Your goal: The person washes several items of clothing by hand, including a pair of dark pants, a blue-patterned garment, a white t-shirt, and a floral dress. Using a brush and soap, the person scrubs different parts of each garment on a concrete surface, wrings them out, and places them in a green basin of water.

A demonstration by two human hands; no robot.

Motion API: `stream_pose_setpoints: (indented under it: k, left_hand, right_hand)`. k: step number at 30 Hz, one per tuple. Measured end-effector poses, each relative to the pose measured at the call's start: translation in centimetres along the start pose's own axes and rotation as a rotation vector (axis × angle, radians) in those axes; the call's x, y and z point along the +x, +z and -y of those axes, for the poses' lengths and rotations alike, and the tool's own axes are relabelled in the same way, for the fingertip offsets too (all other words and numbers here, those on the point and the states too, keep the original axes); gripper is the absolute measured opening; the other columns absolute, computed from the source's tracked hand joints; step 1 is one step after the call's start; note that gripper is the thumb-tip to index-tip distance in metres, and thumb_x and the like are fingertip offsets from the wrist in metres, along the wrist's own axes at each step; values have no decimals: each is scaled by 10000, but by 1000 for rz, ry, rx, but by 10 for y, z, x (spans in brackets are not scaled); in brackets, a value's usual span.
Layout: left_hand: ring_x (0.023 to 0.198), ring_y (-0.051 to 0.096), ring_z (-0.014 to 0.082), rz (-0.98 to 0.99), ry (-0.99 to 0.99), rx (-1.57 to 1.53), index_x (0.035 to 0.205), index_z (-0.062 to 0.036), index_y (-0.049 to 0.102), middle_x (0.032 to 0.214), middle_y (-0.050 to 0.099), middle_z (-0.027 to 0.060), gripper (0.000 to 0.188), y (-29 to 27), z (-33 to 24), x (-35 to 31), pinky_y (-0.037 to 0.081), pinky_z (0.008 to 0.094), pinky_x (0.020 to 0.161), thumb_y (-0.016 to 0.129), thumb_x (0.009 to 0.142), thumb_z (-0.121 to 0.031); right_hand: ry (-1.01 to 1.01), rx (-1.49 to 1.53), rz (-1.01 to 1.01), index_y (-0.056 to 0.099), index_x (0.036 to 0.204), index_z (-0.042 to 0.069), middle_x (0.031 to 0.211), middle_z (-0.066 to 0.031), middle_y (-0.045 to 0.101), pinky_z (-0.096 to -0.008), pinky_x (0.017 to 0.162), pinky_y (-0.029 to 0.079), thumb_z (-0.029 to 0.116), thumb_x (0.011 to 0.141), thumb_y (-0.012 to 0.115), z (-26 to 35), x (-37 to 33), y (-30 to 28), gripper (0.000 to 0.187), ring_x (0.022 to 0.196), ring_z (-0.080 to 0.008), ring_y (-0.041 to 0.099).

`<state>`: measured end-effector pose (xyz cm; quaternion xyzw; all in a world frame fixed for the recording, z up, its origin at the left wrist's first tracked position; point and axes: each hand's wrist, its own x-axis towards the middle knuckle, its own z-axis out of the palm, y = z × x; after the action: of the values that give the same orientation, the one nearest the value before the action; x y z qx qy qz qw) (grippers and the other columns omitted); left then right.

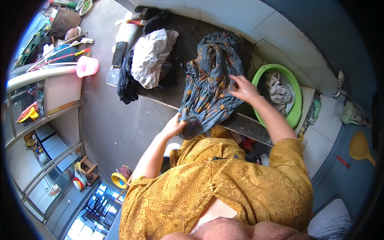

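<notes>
A wet-looking, crumpled blue-grey garment (214, 74) with orange motifs lies spread over a dark slab (182, 34) in front of me. At the garment's near left edge, my left hand (174, 125) is closed on a bunched part of the fabric. My right hand (243, 89) rests over its right side with the fingers apart. To the left on the slab sits a white cloth heap (151, 58), with a black cloth (127, 85) hanging beside it. A green tub (298, 110) to my right holds a crumpled greyish cloth (277, 89).
A red-handled brush (137, 23) lies at the far left of the slab, near dark cloth (158, 20). A tiled wall (232, 16) borders the slab's far side. A tap (340, 85) sticks out at right. A pink bucket (87, 66) stands at left.
</notes>
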<state>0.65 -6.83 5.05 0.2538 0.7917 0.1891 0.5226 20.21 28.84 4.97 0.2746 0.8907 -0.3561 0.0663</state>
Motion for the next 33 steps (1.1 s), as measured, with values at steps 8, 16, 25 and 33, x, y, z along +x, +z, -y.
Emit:
stream_pose_setpoints:
  k: [8,16,25,33]
  left_hand:
    - [851,700,378,-8,-283,357,1354,-298,528,916,713,200,542,38,10,-35,552,480,756,683,838,-355]
    - [908,681,387,-4,-325,359,1330,-305,554,993,697,198,543,28,-10,-22,546,465,786,712,811,-287]
    - [867,697,346,11,-213,508,1266,-235,606,1009,711,153,476,21,-22,-10,551,452,755,680,796,-222]
    - [897,644,360,-361,185,281,1076,-86,649,916,676,159,384,-6,-45,5,514,440,802,725,701,-121]
  right_hand:
    - [-822,-29,144,542,1370,346,1378,-25,536,-435,903,488,324,800,724,85,29,134,599,1137,-221,582]
    - [118,-140,-378,616,1208,70,1199,-168,631,-421,889,519,311,881,675,10,142,52,410,1102,-314,617]
    - [-319,-264,-280,658,1211,211,1269,-66,604,-440,941,491,329,888,666,-28,99,45,344,1141,-286,587]
    - [-397,239,-310,590,1293,225,1261,-51,609,-416,929,507,275,813,753,46,82,78,509,1115,-232,609]
